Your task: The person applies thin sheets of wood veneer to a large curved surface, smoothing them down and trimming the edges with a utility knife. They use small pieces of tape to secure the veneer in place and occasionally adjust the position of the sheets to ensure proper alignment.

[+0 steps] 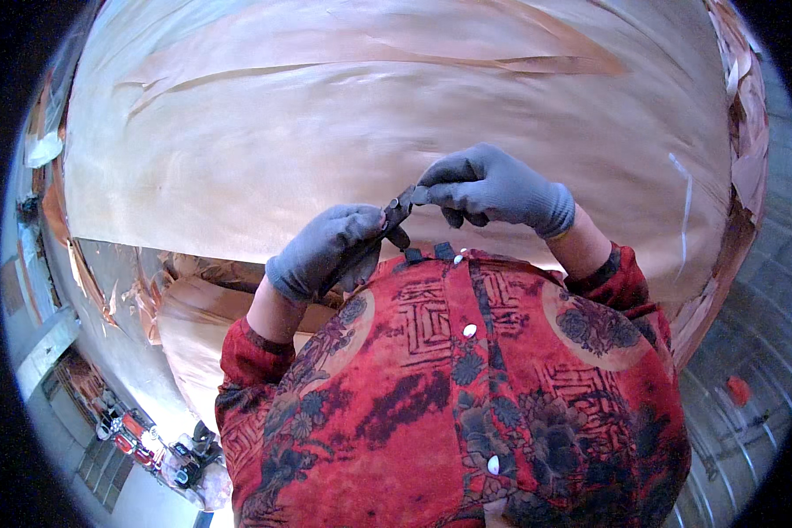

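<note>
Both my hands wear grey gloves and meet just in front of my chest, over a large thin tan sheet [370, 132] that looks like wood veneer. My left hand [327, 251] is closed round a dark narrow hand tool [398, 211], with a small round metal spot near its upper end. Its exact kind cannot be made out. From the right, my right hand [497, 194] pinches the upper end of that tool between thumb and forefinger; the other fingers curl below. The tool slants up toward the right, above the sheet.
The broad pile of sheets has wrinkles, a long split [502, 63] at the far side and ragged edges [744, 167] at the right. Torn brown pieces [207, 273] lie at the left front. Red and black equipment [136, 440] stands on the floor at lower left.
</note>
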The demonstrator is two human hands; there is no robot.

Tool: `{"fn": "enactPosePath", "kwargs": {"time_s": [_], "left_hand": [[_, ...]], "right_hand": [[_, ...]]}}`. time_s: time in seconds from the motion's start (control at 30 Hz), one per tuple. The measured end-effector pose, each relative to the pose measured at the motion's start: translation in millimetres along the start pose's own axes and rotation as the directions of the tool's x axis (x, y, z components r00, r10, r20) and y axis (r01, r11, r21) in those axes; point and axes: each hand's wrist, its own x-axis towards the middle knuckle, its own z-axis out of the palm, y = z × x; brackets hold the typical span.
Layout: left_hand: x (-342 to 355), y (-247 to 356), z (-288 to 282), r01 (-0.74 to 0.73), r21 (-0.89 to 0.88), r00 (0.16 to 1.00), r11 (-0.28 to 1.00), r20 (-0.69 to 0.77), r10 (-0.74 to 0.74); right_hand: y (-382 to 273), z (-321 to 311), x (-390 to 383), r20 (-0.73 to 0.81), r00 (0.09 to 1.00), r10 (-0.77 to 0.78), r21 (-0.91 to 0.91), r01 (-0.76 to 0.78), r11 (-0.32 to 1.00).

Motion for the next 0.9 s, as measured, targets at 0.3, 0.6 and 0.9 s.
{"fn": "enactPosePath", "kwargs": {"time_s": [0.3, 0.6, 0.9], "left_hand": [[5.0, -1.0, 3.4, 0.087, 0.023, 0.996, 0.996, 0.025, -0.087], [12.7, -3.1, -1.0, 0.071, 0.125, 0.997, 0.99, 0.03, -0.075], [22.7, -5.4, -4.1, 0.165, 0.205, 0.986, 0.965, -0.067, -0.155]], "right_hand": [[14.7, -6.5, 3.3, 0.08, 0.996, 0.033, 0.048, -0.037, 0.998], [15.7, -11.5, 7.8, 0.104, 0.991, 0.085, -0.041, -0.081, 0.996], [28.0, -13.1, 21.0, 0.136, 0.984, 0.111, -0.112, -0.095, 0.989]]}}
